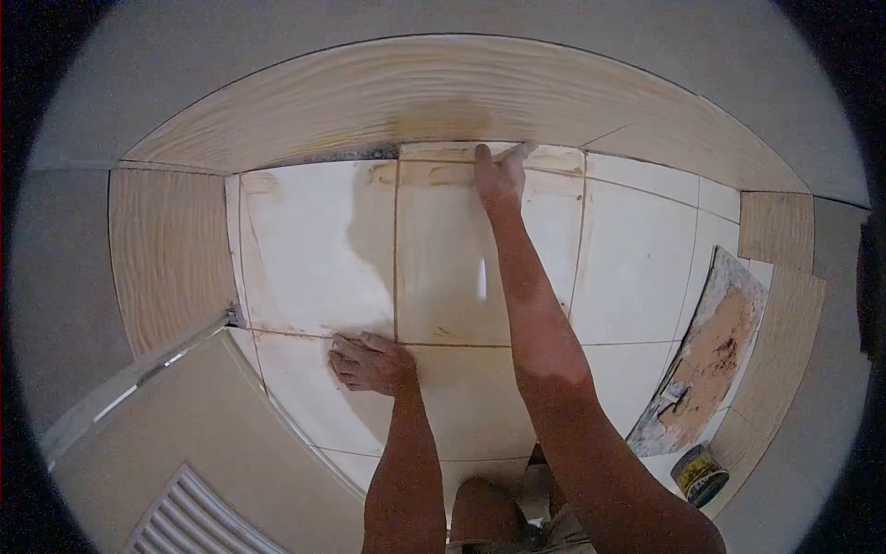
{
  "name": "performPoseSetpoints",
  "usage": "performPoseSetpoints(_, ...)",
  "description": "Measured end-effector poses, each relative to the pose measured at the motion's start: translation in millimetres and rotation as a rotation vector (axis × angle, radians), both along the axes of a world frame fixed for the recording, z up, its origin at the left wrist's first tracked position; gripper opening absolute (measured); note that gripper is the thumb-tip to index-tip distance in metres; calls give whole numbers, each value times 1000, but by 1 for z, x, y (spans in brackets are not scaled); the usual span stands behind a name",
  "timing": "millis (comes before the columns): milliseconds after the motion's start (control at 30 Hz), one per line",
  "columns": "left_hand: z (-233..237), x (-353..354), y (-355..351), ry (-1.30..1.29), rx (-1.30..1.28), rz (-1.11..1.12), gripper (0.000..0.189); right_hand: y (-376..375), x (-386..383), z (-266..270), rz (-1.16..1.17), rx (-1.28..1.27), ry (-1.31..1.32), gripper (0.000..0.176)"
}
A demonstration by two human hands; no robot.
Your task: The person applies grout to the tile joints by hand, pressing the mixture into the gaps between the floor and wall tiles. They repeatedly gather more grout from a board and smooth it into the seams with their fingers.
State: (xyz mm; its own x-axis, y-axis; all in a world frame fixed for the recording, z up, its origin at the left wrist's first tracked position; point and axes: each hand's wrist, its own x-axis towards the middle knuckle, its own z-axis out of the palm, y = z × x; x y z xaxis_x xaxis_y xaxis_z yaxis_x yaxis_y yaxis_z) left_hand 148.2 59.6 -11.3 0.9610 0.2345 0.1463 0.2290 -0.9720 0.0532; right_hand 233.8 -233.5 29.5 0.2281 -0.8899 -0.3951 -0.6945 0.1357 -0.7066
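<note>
Left hand [372,363] flat, fingers spread, on tile [480,397] | right hand [498,177] stretched to smeared grout joint [434,169] under skirting [443,92]; closed or not, we cannot tell | risk, we judge: overreach, bracing palm slips, wet joint gouged.

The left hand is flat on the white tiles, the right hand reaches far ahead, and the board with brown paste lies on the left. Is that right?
Not quite. The head view shows the board with brown paste on the person's right, near a small tin. The left hand is flat on the white tiles and the right hand reaches far ahead.
</note>
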Motion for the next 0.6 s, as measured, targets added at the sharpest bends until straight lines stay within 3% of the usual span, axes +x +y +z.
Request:
performPoseSetpoints(200, -2, -1, 0, 28, -18, 13, 53, 3, 20, -10, 178, 75, -112, 98)
performPoseSetpoints(300, -6, -1, 2, 26, -5, 8, 54, 5, 16, -6, 478, 63, -15, 90)
performPoseSetpoints(367, -8, -2, 4, 20, 4, 2, 54, 13, -5, 14, 293, 104, -86, 80)
performPoseSetpoints(500, -8, -1, 2, -4, 40, 13, 51, -9, -36, -15, 90, 100, -258, 83)
performPoseSetpoints(567, -10, -3, 5, 8, 44, 7, 51, -17, -34, -28, -58, 20, -411, 83)
performPoseSetpoints(600, -13, -3, 6, -23, 41, -9, 52, -16, -24, -31, -35, -163, -291, 83)
